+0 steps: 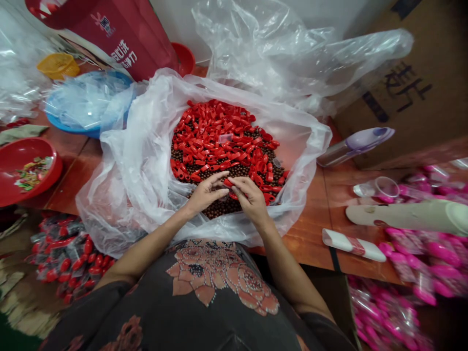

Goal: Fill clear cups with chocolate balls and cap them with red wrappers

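A large clear plastic bag [127, 126] lies open in front of me, holding small red plastic pieces [215, 122] heaped over brown beads [219, 207]. Above the near side of the heap, my right hand [252, 200] pinches a red plastic piece [228, 183] at its fingertips. My left hand [206, 194] faces it from the left, thumb and fingers stretched out and apart. Whether something small and clear sits between the left fingers is hard to make out. A small clear plastic piece [225, 139] rests on top of the heap.
To the left stand a blue basin [87, 130] of clear plastic pieces and a red bowl [56, 168]. Red packaged items [69, 263] lie lower left. On the right are a lilac-topped bottle [365, 141], a cardboard box [402, 97], a white tube [353, 242] and pink packaged items [387, 312].
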Motion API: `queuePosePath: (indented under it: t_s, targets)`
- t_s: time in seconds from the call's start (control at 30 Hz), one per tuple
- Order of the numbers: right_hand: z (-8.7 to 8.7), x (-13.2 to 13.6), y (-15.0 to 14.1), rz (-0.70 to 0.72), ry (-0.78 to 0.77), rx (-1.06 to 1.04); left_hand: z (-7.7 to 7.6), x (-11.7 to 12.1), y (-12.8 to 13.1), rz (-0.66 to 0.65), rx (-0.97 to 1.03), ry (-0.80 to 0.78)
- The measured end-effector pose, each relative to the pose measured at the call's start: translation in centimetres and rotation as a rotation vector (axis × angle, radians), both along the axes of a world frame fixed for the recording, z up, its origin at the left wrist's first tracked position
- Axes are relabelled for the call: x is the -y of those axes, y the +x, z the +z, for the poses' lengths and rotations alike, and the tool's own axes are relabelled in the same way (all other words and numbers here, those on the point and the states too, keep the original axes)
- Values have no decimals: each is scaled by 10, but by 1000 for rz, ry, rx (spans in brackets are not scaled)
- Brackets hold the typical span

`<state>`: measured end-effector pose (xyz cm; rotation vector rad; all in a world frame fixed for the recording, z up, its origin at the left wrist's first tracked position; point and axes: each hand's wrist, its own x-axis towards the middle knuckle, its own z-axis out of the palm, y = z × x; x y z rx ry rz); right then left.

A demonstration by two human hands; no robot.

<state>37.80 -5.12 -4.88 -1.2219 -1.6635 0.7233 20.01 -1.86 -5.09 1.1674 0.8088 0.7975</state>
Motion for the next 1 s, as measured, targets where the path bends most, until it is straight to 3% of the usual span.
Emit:
queuePosePath:
  t_s: [0.1,0.2,0.3,0.4,0.57,0.73,1.0]
  targets:
    - [-6,5,-4,-107,-122,-82,2,3,2,26,-25,62]
    - [-13,9,-4,-209,-329,-332,3,4,2,43,-42,66]
    - [-14,11,0,-302,-347,-419,2,4,1,41,-125,107]
    - [-9,11,4,-265,-181,-207,1,7,2,42,-232,192]
    - [-8,8,1,52,-18,202,7,12,4,87,-258,201]
    - [-15,7,-3,30,58,357,8,11,3,96,-215,100]
    - [-5,11,-14,84,121,529,4,10,19,91,40,-362]
